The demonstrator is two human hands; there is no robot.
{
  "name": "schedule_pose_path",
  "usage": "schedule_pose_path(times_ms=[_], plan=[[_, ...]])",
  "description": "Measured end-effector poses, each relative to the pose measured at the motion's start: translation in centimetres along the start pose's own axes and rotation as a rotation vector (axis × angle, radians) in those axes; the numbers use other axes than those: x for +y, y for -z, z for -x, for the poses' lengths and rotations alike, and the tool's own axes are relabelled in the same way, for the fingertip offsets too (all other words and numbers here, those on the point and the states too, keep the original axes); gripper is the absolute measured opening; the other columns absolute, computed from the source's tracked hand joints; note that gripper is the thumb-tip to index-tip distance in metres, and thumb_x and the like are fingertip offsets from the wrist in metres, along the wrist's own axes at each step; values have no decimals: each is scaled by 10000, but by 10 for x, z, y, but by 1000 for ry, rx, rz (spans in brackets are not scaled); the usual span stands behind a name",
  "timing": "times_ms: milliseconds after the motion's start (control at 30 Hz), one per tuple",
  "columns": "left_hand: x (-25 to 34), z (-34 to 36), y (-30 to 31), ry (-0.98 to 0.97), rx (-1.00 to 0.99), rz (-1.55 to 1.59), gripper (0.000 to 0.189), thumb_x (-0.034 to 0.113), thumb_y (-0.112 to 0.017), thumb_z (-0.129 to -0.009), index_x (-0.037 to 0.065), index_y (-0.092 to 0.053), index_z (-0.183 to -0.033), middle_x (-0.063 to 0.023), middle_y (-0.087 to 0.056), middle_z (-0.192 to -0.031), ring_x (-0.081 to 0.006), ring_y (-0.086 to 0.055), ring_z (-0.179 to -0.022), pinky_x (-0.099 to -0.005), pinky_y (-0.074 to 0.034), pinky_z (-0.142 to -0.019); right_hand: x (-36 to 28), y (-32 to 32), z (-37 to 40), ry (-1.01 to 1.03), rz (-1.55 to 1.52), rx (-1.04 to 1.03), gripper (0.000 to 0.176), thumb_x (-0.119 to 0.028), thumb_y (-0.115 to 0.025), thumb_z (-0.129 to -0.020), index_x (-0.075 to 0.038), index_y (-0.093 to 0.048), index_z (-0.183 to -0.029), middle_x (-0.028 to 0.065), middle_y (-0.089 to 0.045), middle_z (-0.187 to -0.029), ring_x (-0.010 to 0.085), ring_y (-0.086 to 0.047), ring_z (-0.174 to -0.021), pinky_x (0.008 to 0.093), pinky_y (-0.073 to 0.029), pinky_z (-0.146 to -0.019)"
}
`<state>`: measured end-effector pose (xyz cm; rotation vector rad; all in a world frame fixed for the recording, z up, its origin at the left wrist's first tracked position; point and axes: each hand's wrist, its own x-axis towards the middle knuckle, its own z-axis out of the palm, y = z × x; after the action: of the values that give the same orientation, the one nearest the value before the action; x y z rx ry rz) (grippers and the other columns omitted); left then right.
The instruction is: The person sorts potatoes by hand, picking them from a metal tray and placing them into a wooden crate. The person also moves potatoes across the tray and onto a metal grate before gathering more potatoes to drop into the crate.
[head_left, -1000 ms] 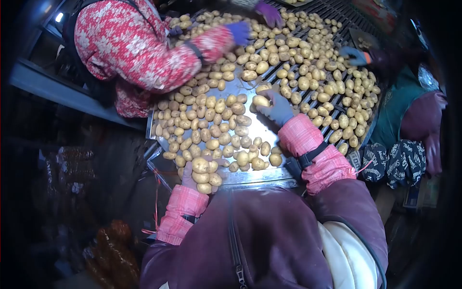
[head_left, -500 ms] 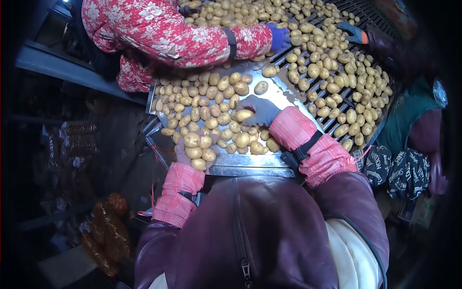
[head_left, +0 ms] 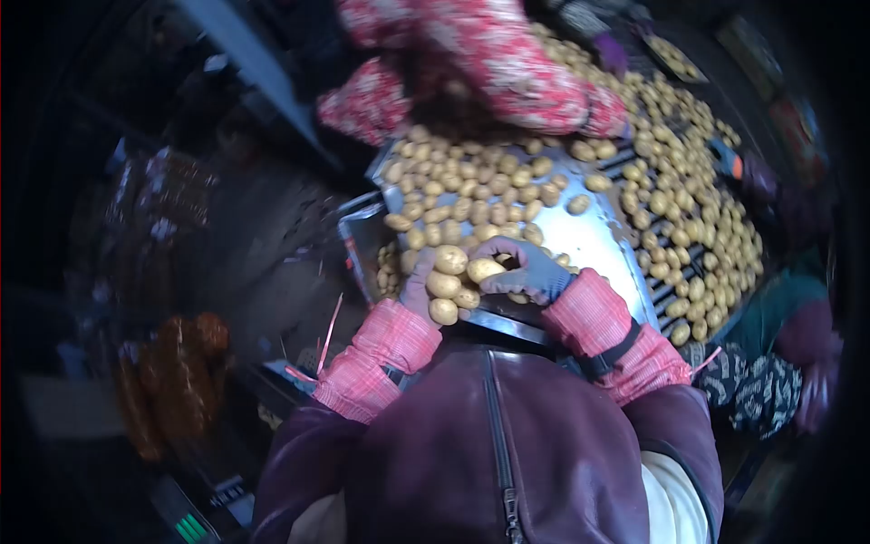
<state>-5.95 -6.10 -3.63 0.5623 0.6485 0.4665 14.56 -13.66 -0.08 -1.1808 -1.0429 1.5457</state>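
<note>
So the left hand [head_left: 419, 284] is cupped, fingers part-curled round a few piled potatoes [head_left: 444, 285], while the right hand [head_left: 535, 272] has a single potato [head_left: 485, 269] pinched, thumb almost closed, just beside that pile. Loads more sit on the metal tray [head_left: 594, 240] beyond. Tbh I'd hold the left hand level and handle that one gently, otherwise the nearest could roll off.
</note>
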Motion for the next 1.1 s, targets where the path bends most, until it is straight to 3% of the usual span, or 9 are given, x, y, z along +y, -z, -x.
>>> schedule_pose_path(times_ms=[400, 533, 633, 667, 767, 833, 933, 1033, 1100], plan=[[4, 179, 163, -212, 364, 368, 609, 652, -258, -991, 138, -546, -1145, -142, -661, -958, -177, -590, -638, -298, -445, -488, 55, -204, -133, -328, 42, -624, 416, -119, -790, -840, -49, -607, -1207, 26, -676, -986, 96, -641, -845, 237, -522, -718], [-7, 260, 215, -417, 466, 427, 540, 591, -253, -1018, 146, -534, -1143, -138, -668, -1028, -237, -589, -634, -354, -457, -494, 77, -312, -162, -275, 13, -883, 439, -23, -807, -789, 18, -604, -1176, 73, -661, -1005, 157, -658, -890, 286, -543, -815], [1, 321, 208, -607, 747, 568, 536, 570, -289, -1010, 112, -558, -1078, -124, -665, -914, -223, -613, -621, -346, -493, -489, 115, -383, -180, -139, -41, -1150, 460, -161, -786, -841, 15, -599, -1222, 76, -626, -1083, 150, -637, -877, 284, -530, -794], [-5, 335, 218, -663, 700, 639, 525, 574, -291, -1009, 130, -559, -1090, -124, -664, -930, -226, -614, -640, -342, -498, -510, 115, -408, -179, 88, 39, -1191, 492, -203, -770, -856, -3, -579, -1262, 78, -617, -1124, 147, -629, -900, 281, -533, -768], [-51, 381, 288, -788, 712, 625, 512, 612, -317, -994, 181, -548, -1148, -118, -648, -1033, -233, -622, -734, -314, -506, -579, 92, -466, -156, -174, 166, -1074, 549, -209, -722, -896, -54, -494, -1370, 87, -611, -1167, 141, -605, -895, 274, -545, -670], [-50, 399, 288, -768, 891, 856, 525, 644, -397, -950, 198, -553, -1180, -85, -604, -1176, -266, -612, -952, -383, -538, -745, 88, -478, -147, -291, 97, -997, 563, -191, -695, -916, -71, -457, -1412, 83, -614, -1155, 126, -588, -858, 269, -548, -637], [-139, 419, 373, -805, 990, 442, 587, 622, -464, -931, 155, -535, -1279, -98, -590, -1236, -321, -569, -1094, -516, -498, -902, 98, -455, -171, -373, 132, -986, 575, -143, -687, -916, -89, -436, -1430, 61, -606, -1136, 98, -567, -795, 273, -554, -655], [-149, 429, 400, -570, 1001, 1037, 532, 527, -552, -915, 211, -522, -1341, -99, -520, -1352, -344, -527, -1184, -582, -481, -976, 106, -401, -190, -315, 64, -903, 569, -110, -665, -917, -109, -433, -1437, 84, -613, -1100, 103, -570, -761, 281, -560, -666], [-108, 406, 347, -575, 1396, 811, 418, 397, -613, -894, 297, -532, -1292, -106, -502, -1330, -363, -528, -1199, -589, -490, -962, 122, -343, -199, -522, -500, -965, 541, -75, -615, -922, -152, -450, -1430, 143, -625, -1039, 121, -579, -721, 276, -513, -584]])
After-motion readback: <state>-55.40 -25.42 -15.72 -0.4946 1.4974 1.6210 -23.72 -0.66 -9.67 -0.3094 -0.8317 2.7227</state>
